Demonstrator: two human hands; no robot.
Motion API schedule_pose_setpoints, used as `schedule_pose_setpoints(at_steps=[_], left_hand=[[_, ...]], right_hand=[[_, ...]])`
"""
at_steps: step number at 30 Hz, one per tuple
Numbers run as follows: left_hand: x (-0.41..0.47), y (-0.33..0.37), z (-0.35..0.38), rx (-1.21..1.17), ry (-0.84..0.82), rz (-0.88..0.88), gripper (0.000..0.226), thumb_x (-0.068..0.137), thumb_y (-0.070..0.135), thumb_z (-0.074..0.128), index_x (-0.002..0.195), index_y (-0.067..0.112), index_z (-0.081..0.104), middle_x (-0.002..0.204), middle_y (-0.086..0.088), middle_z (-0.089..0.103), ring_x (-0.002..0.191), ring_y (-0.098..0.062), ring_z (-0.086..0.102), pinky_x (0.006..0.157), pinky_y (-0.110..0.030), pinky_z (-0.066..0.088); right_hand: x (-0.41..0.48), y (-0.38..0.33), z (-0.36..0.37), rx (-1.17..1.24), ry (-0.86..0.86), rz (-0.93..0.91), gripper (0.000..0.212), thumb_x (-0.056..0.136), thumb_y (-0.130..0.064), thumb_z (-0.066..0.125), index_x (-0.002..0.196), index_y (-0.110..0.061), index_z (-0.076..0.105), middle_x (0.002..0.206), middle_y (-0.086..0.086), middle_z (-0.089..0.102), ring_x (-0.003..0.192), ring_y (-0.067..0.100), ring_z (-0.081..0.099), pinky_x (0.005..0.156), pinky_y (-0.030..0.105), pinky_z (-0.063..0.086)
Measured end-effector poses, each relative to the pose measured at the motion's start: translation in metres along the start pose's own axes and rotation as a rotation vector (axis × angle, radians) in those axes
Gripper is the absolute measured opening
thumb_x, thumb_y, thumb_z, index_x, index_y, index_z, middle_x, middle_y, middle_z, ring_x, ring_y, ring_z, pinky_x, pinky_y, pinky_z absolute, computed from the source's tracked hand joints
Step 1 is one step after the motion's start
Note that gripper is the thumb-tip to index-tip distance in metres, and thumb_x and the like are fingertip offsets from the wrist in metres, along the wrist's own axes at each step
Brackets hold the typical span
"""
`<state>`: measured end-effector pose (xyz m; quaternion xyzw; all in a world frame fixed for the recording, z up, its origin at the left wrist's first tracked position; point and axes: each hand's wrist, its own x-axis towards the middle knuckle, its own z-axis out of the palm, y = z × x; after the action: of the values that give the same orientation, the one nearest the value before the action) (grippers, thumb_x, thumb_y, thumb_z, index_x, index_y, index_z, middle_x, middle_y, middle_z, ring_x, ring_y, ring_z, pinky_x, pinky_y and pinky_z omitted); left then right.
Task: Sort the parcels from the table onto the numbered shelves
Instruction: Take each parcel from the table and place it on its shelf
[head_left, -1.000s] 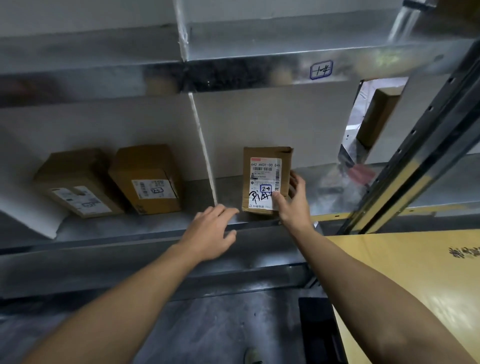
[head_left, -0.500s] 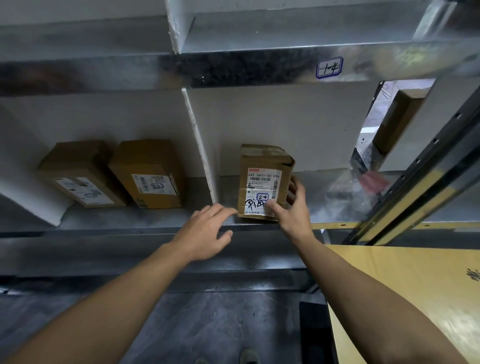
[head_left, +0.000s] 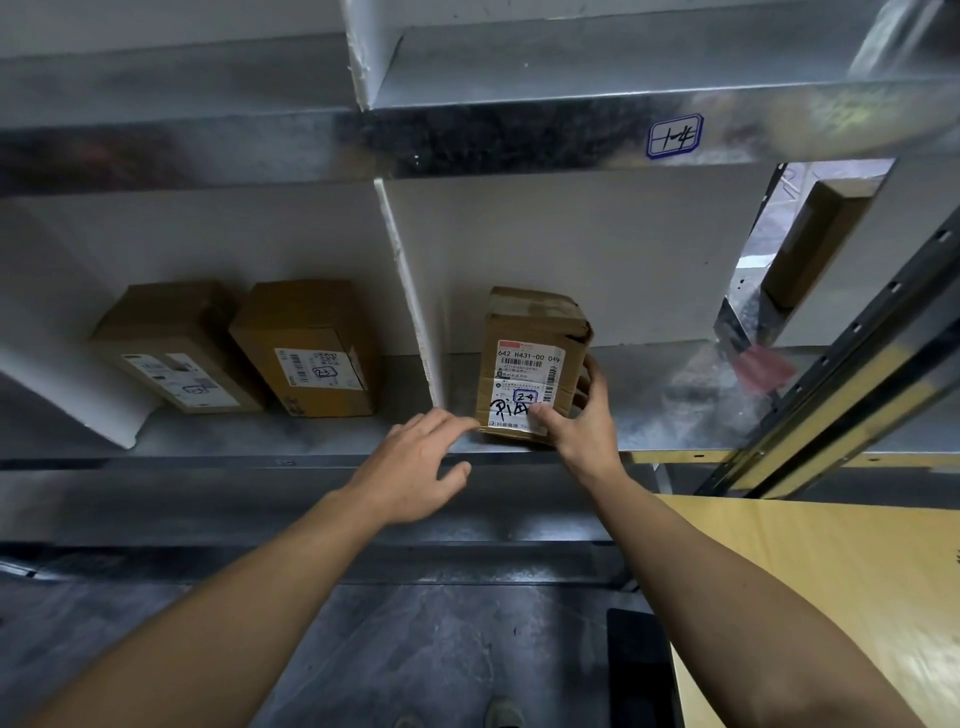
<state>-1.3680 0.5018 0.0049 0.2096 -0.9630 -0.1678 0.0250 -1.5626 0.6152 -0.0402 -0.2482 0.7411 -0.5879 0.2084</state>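
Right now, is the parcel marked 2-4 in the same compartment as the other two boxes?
No, a white divider stands between the parcel and the two boxes.

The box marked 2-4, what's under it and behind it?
Under the box is the metal shelf; behind it, the white back panel. The right hand grips its lower right edge; the space directly behind the box is hidden.

The upright parcel is showing "642 H431-00 049" and a boxed "2-4" on its shipping label. The upper shelf sticker is reading "1-4". The neighbouring box is showing "2-3".
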Motion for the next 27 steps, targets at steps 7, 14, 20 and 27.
schedule_pose_setpoints(at_steps=[7,14,20,27], left_hand=[[-0.002,0.002,0.0,0.003,0.011,0.011,0.051,0.095,0.038,0.051,0.144,0.029,0.038,0.136,0.007,0.044,0.125,-0.011,0.041,0.108,-0.038,0.035],[-0.004,-0.001,0.001,0.007,0.006,-0.001,0.051,0.096,0.037,0.051,0.144,0.027,0.038,0.137,0.006,0.045,0.125,-0.012,0.041,0.106,-0.038,0.036],[-0.006,-0.006,0.0,0.026,0.01,-0.023,0.05,0.096,0.036,0.051,0.144,0.027,0.038,0.136,0.007,0.045,0.125,-0.011,0.04,0.108,-0.036,0.034],[-0.007,-0.004,0.001,0.054,0.017,-0.03,0.05,0.095,0.036,0.05,0.144,0.027,0.038,0.136,0.006,0.046,0.124,-0.012,0.041,0.108,-0.037,0.034]], right_hand=[[0.014,0.004,0.004,-0.061,0.038,0.011,0.079,0.084,-0.009,0.078,0.147,-0.027,0.035,0.136,-0.002,0.059,0.127,0.016,0.055,0.109,0.043,0.045],[0.029,0.004,0.008,-0.096,0.054,0.018,0.078,0.083,-0.01,0.078,0.146,-0.029,0.036,0.134,0.0,0.061,0.126,0.019,0.056,0.106,0.043,0.047],[0.031,0.008,0.01,-0.111,0.05,0.034,0.074,0.085,-0.013,0.077,0.145,-0.029,0.037,0.134,0.0,0.061,0.126,0.021,0.057,0.106,0.045,0.048],[0.038,0.003,0.011,-0.13,0.02,0.058,0.078,0.084,-0.014,0.078,0.147,-0.027,0.034,0.134,0.002,0.061,0.122,0.023,0.06,0.103,0.042,0.05]])
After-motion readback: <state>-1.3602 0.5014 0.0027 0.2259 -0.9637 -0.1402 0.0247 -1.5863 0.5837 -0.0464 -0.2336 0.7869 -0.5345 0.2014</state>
